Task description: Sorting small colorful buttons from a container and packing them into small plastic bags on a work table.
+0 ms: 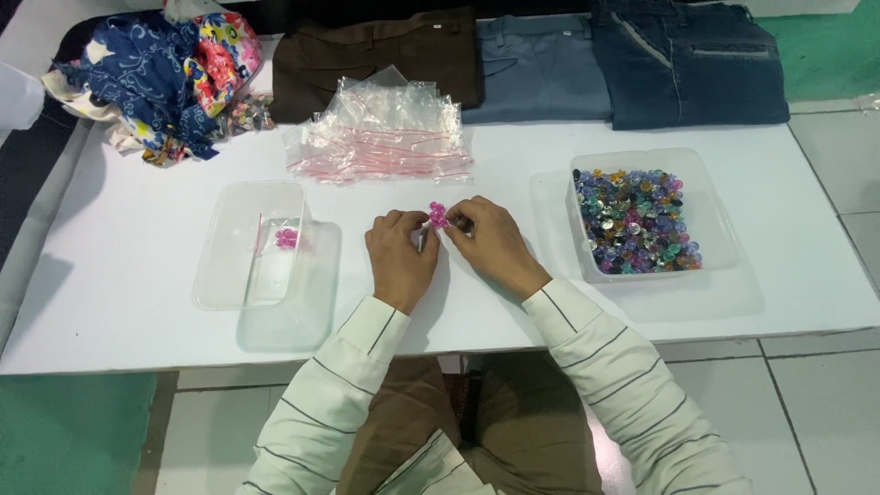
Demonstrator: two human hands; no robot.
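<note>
Between your two hands, at the middle of the counter (137, 275), sits a small cluster of pink beads (438, 214). Your left hand (401, 259) and right hand (496, 244) both have their fingers pinched together on it, seemingly with a little clear bag that is hard to make out. By my judgement the work is at an early stage: one filled bag (287, 238) of pink beads lies in the left clear tray (240, 284), while the right tray (724, 240) is crowded with mixed coloured beads (634, 220), too many to count. One stack of empty zip bags (380, 137) waits behind. Two trays, three folded trousers (541, 64), one heap of patterned cloth (156, 78).
</note>
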